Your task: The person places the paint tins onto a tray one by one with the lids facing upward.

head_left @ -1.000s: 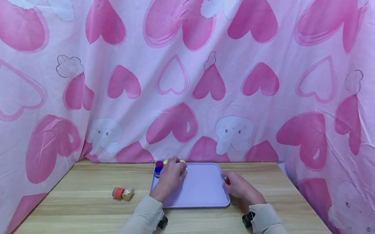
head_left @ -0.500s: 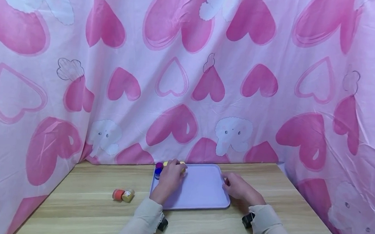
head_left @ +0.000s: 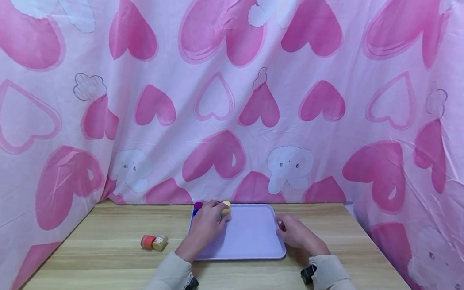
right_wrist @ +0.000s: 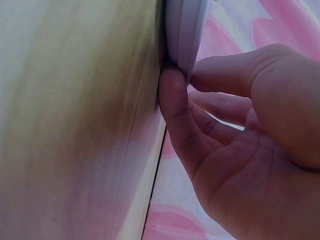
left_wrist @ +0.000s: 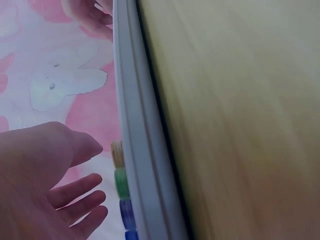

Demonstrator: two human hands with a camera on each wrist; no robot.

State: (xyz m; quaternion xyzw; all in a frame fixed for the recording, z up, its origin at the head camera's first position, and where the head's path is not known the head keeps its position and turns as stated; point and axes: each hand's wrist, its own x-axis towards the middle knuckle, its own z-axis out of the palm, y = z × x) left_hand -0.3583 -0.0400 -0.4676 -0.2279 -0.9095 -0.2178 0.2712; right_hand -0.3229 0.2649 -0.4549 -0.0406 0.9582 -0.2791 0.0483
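Note:
A lilac tray (head_left: 246, 234) lies on the table. My left hand (head_left: 207, 225) hovers over its far left part, beside several small coloured jars. In the left wrist view, the left hand (left_wrist: 55, 175) has loosely bent fingers spread apart from a tan jar (left_wrist: 117, 154), a green jar (left_wrist: 121, 183) and a dark blue jar (left_wrist: 127, 214). A magenta-lidded jar (head_left: 198, 205) and a yellow-lidded jar (head_left: 226, 204) show around that hand in the head view; others are partly hidden. At the tray's right edge my right hand (head_left: 296, 232) pinches the rim, thumb above and index finger underneath.
On the table (head_left: 109, 266) left of the tray, a red-orange jar (head_left: 147, 242) and a gold jar (head_left: 160, 242) lie side by side. A pink heart-patterned curtain (head_left: 235, 96) hangs behind the table and along both sides.
My left hand has shifted a little to the left, uncovering more of the yellow jars and covering more of the blue one. The right hand keeps its place on the rim.

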